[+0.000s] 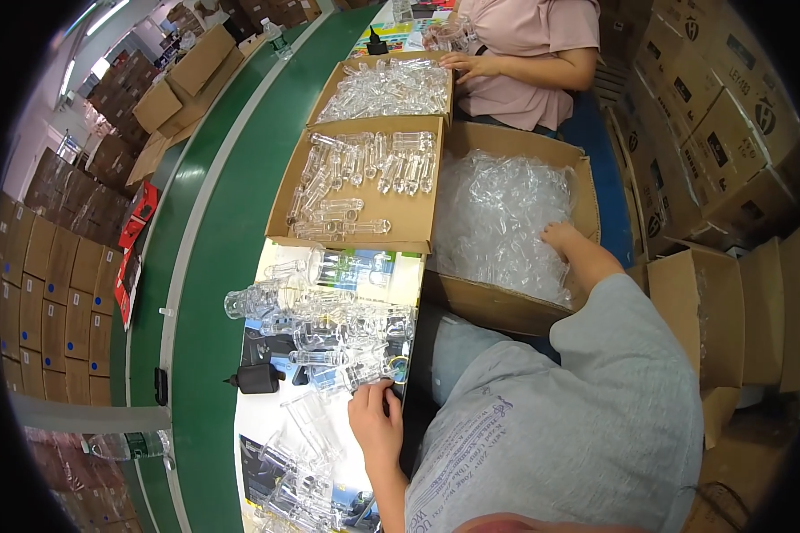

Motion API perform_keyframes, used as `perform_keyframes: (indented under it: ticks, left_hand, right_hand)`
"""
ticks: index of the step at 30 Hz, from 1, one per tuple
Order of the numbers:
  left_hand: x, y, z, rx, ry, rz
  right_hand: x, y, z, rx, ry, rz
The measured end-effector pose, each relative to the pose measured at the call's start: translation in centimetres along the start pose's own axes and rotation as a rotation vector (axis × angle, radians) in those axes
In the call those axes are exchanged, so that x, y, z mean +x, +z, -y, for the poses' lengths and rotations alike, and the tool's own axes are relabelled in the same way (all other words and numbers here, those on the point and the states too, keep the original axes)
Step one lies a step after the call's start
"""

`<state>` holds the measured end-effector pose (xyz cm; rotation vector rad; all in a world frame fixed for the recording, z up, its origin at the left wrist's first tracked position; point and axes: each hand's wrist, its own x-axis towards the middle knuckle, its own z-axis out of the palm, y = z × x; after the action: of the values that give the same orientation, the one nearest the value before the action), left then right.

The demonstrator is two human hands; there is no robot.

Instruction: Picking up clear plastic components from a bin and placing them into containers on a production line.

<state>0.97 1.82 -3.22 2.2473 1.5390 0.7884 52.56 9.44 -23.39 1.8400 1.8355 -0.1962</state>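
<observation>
While a long green work surface with a pale rail [206,355] is running past on the left of both hands, a co-worker in a pale pink shirt [542,35] is keeping to the far side, beyond the right hand. A glossy printed white, blue and yellow table covering [262,422] is spreading leftward from the left hand. A deep brown cardboard carton [498,306] is standing under and around the right hand, and a large heap of crinkled clear plastic wrapping [507,222] is filling it. Ahead of the left hand, a shallow open brown cardboard tray [364,200] is holding clear tubular pieces [407,169] laid partly in rows; just beyond it, a second shallow brown cardboard tray [449,99] is holding a denser pile of similar pieces. Directly ahead of the left hand, a crowded cluster of shiny transparent cylindrical pieces [329,306] is lying on the covering, and more transparent pieces [298,484] are lying to that hand's left and nearer the body. The left hand [375,422] is resting by the covering's edge with fingers curled close together, just beside the nearest of the cluster; whether it is gripping one, I cannot tell. The right hand [556,233] is reaching onto the wrapping, its fingertips partly hidden, so I cannot tell whether they are pinching anything. A small squat black bottle with a pointed nozzle [259,378] is lying to the left of the left hand.
</observation>
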Motion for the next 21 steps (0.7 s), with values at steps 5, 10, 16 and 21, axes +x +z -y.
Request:
perform_keyframes:
  ticks: [5, 10, 16, 21]
  left_hand:
    - [0.2, 0.0, -0.4, 0.001, 0.015, -0.003]
    - [-0.1, 0.0, -0.1, 0.006, -0.002, -0.011]
    - [0.1, -0.1, -0.2, 0.003, 0.003, -0.003]
    - [0.1, -0.1, -0.2, -0.007, 0.010, 0.000]
  right_hand:
    - [0.9, -2.7, -1.8, 0.041, -0.051, 0.299]
    - [0.6, -7.5, -0.8, 0.011, 0.010, 0.375]
    - [-0.7, -15.2, 0.4, -0.042, 0.130, 0.490]
    - [-3.2, -18.4, -2.1, -0.076, 0.210, 0.565]
